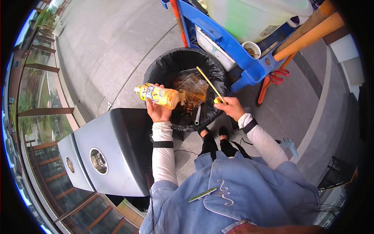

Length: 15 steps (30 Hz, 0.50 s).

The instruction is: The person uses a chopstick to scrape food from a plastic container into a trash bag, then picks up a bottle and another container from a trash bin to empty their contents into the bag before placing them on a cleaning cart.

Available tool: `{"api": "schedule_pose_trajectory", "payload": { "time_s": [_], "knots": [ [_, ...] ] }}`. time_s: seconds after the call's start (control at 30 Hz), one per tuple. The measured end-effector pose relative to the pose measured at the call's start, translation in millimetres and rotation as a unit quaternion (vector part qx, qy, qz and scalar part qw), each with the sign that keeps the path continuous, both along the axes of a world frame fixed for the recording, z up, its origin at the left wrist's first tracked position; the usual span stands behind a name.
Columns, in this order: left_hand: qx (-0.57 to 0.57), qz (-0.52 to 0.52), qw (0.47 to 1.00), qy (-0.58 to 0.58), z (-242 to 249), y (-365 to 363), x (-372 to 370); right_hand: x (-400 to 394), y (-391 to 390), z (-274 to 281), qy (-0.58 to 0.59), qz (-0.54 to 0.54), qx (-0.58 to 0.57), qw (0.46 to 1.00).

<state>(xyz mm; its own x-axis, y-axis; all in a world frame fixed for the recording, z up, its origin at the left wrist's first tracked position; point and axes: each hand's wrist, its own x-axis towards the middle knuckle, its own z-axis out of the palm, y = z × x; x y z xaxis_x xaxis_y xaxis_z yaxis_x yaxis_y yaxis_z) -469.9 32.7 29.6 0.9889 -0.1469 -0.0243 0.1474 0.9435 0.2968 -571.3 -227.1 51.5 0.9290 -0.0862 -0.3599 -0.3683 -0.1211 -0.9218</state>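
Note:
My left hand (159, 113) is wrapped round a plastic drink bottle (165, 97) with an orange and yellow label. The bottle lies nearly level above the left side of a black-lined bin (159, 72), its pale neck pointing left. In my right hand (232, 109), at the bin's right edge, is a thin yellowish stick (206, 77) that slants up and left over the bin. A small yellow piece (217, 100), like a bottle cap, shows at the fingertips of that hand. Inside the bin are a clear plastic bag (198, 89), food scraps and a grey tube (198, 116).
A blue cart (218, 33) with a large translucent tub (253, 17) stands behind the bin at right. Orange-handled tools (307, 37) stick out from it. Grey metal bins (113, 156) stand at left. A light-blue glove (289, 146) lies on the ground at right.

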Motion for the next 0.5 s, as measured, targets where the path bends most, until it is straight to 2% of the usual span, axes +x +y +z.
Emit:
{"api": "schedule_pose_trajectory", "payload": {
  "time_s": [0.1, 0.13, 0.27, 0.5],
  "knots": [
    [-0.059, -0.017, 0.997, -0.046, 10, -6, -1, -7, -5, -4, -0.004, -0.007, 0.007, 1.000],
    [-0.063, -0.057, 0.995, -0.062, 14, -7, -2, -10, -7, -3, 0.006, -0.010, 0.010, 1.000],
    [-0.076, -0.062, 0.992, -0.083, 16, -13, -1, -20, -12, -5, 0.016, -0.021, 0.019, 0.999],
    [-0.014, -0.086, 0.989, -0.119, 13, -11, -2, -25, -16, -2, 0.016, -0.033, 0.035, 0.999]
  ]
}}
